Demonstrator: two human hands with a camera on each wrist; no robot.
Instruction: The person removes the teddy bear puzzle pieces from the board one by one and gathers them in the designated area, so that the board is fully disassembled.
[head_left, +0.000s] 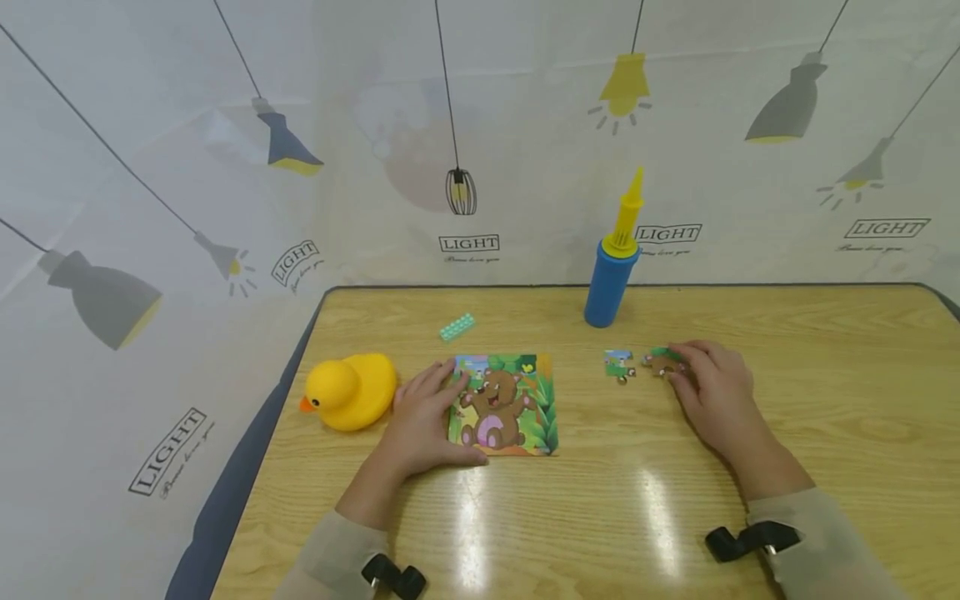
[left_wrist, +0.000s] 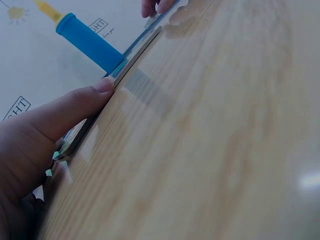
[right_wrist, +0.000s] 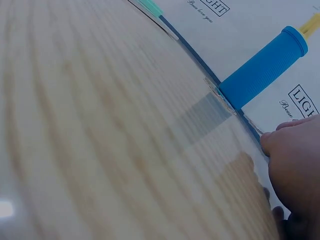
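A flat bear picture puzzle board [head_left: 498,408] lies on the table. My left hand [head_left: 427,417] rests at its left side, fingers spread over the upper left edge and the thumb stretched along the near edge; in the left wrist view this thumb [left_wrist: 75,110] touches the board's edge. To the right, my right hand [head_left: 716,392] pinches a brown and green puzzle piece [head_left: 662,363] between thumb and fingers, at table level. Just left of it lies a second puzzle piece [head_left: 619,364] with a blue and green print. The right wrist view hides the pinched piece.
A yellow rubber duck [head_left: 352,392] sits close to the left hand. Behind the board lies a mint green toy brick [head_left: 457,327]. Toward the back edge a blue hand pump [head_left: 611,279] with a yellow nozzle stands upright, before a patterned wall covering [head_left: 540,167].
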